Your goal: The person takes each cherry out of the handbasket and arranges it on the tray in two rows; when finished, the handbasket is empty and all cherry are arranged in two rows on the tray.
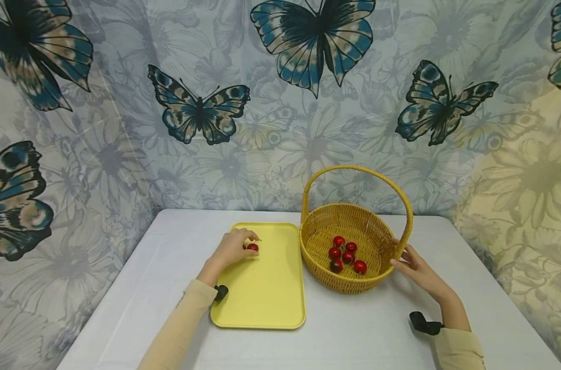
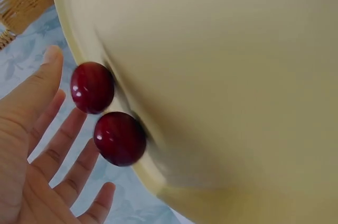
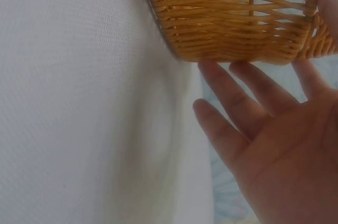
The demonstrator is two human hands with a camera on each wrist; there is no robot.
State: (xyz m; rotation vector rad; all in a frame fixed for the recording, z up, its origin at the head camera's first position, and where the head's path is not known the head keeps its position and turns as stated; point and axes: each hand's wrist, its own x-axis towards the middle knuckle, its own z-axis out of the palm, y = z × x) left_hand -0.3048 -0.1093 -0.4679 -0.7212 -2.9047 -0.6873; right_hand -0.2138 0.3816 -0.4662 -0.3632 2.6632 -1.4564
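Observation:
My left hand (image 1: 232, 248) is over the upper left of a yellow tray (image 1: 266, 303), its fingertips right at a red cherry (image 1: 253, 247) with a stem. In the left wrist view, two dark red cherries, an upper one (image 2: 92, 87) and a lower one (image 2: 120, 138), lie side by side on the tray, close to the spread thumb and fingers. My right hand (image 1: 416, 267) holds the right side of a yellow wicker basket (image 1: 326, 275) at the handle's base, thumb in front. From the right wrist, several of its fingertips touch the basket's woven side (image 3: 227, 23).
Several red cherries (image 1: 348, 257) lie inside the basket, under its tall arched handle (image 1: 354, 168). Tray and basket stand side by side on a white table (image 1: 354, 329). Behind the table hangs a cloth with butterflies (image 1: 199, 110).

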